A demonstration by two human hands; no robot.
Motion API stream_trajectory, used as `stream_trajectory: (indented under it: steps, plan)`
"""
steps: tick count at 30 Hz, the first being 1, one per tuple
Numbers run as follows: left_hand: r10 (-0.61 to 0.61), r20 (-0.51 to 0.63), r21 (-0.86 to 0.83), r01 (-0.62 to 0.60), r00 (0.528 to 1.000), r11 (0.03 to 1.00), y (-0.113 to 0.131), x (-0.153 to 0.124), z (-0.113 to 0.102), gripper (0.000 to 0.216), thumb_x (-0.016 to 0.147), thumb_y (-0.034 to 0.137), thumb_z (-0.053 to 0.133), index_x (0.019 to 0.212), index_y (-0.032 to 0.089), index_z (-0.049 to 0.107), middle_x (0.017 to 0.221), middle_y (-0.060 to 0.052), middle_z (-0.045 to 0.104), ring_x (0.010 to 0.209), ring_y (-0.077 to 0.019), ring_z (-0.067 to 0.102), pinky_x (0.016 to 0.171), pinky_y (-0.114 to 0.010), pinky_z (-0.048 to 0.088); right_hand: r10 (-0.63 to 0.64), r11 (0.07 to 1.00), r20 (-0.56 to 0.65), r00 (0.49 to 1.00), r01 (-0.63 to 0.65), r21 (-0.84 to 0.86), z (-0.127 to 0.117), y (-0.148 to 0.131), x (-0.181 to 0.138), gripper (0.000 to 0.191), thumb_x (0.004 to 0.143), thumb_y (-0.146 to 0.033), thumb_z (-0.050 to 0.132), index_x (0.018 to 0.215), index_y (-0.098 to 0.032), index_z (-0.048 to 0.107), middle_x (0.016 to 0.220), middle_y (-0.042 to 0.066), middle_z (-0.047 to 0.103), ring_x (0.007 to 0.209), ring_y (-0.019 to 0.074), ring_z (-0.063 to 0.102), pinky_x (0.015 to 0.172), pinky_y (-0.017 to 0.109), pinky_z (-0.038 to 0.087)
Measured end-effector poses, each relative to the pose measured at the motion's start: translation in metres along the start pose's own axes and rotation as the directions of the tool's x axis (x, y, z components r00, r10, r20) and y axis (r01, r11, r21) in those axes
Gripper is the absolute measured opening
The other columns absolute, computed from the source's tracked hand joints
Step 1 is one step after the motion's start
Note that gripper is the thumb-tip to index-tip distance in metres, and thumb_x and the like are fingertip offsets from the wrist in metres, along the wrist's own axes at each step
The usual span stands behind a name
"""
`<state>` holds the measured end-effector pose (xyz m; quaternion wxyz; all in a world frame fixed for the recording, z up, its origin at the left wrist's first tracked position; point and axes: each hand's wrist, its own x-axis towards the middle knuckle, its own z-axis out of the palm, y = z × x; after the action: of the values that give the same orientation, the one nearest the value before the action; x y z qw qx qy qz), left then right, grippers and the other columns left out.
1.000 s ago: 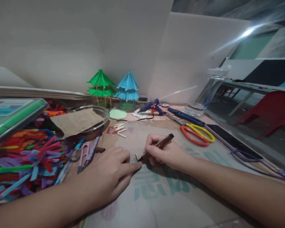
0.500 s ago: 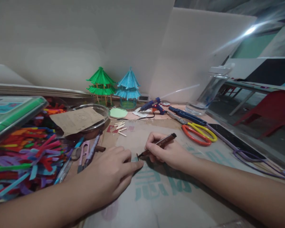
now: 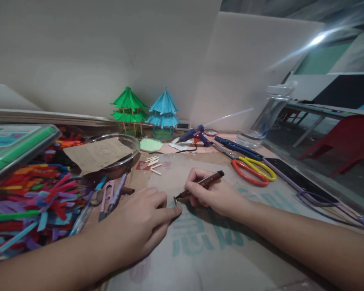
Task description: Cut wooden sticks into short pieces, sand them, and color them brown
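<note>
My right hand (image 3: 204, 190) grips a dark brown marker (image 3: 210, 179), its black tip down at the left. The tip touches a short thin stick (image 3: 176, 200) that lies on the board. My left hand (image 3: 145, 214) rests on the board with its index finger stretched out, the fingertip pinning the stick's near end. The other fingers are curled under, partly hidden. Beneath both hands is a cardboard sheet (image 3: 218, 266) printed with faded green characters. Several short pale sticks (image 3: 153, 163) lie loose beyond my hands.
Left are a pile of coloured pipe cleaners (image 3: 33, 210), purple snips (image 3: 107, 196) and a round tin (image 3: 135, 155). Behind stand green (image 3: 129, 105) and blue (image 3: 164, 109) pavilion models. A glue gun (image 3: 197, 135), scissors (image 3: 251, 171), a phone (image 3: 300, 178) and a water jug (image 3: 267, 117) sit right.
The marker's tip has shifted very slightly along the short stick. Both hands keep nearly the same places, and the whole view has moved a little.
</note>
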<state>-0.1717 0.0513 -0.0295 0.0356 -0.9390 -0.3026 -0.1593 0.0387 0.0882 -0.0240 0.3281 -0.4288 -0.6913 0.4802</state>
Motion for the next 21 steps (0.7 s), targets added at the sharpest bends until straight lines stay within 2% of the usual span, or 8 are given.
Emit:
stream_trajectory:
  steps: [3,9,14,21]
  plan:
    - [-0.001,-0.005,-0.015,0.001,1.0,1.0,0.0003,0.0,0.0003,0.032,0.091,0.015,0.046,0.112,0.024,0.068,0.076,-0.003,0.054,0.069,-0.0178,0.05,0.06,-0.029,0.035,0.026,1.0,0.043,0.999,-0.027,0.016,-0.0001,-0.0004,-0.0008,0.015,0.078,-0.029,0.054,0.068,-0.021,0.047,0.046,-0.007,0.052,0.04,0.0069,0.04,0.04,0.018,0.029]
    - [-0.001,0.001,-0.014,0.001,1.0,1.0,0.0004,0.0008,0.0,0.03,0.09,0.014,0.046,0.108,0.023,0.068,0.075,-0.003,0.055,0.069,-0.0178,0.05,0.059,-0.028,0.035,-0.016,1.0,-0.016,1.0,0.016,-0.011,0.0003,0.0005,-0.0003,0.015,0.082,-0.028,0.053,0.069,-0.02,0.049,0.051,-0.005,0.055,0.042,0.0069,0.041,0.041,0.018,0.03]
    - [0.003,-0.004,-0.022,-0.003,1.0,1.0,-0.0001,-0.0004,0.0004,0.031,0.091,0.014,0.046,0.11,0.023,0.068,0.076,-0.004,0.055,0.069,-0.018,0.05,0.06,-0.029,0.035,0.027,1.0,0.023,0.999,-0.027,-0.001,0.0003,-0.0006,-0.0004,0.015,0.082,-0.025,0.052,0.068,-0.021,0.047,0.049,-0.006,0.054,0.041,0.0068,0.04,0.041,0.018,0.031]
    - [-0.02,0.036,-0.014,0.021,0.999,1.0,0.0001,-0.002,0.0006,0.03,0.09,0.014,0.048,0.109,0.023,0.068,0.078,-0.004,0.055,0.07,-0.0185,0.051,0.06,-0.029,0.033,-0.005,1.0,-0.032,0.999,0.004,-0.025,0.0014,-0.0002,0.0015,0.015,0.084,-0.027,0.052,0.071,-0.02,0.049,0.051,-0.006,0.055,0.041,0.0072,0.04,0.046,0.02,0.034]
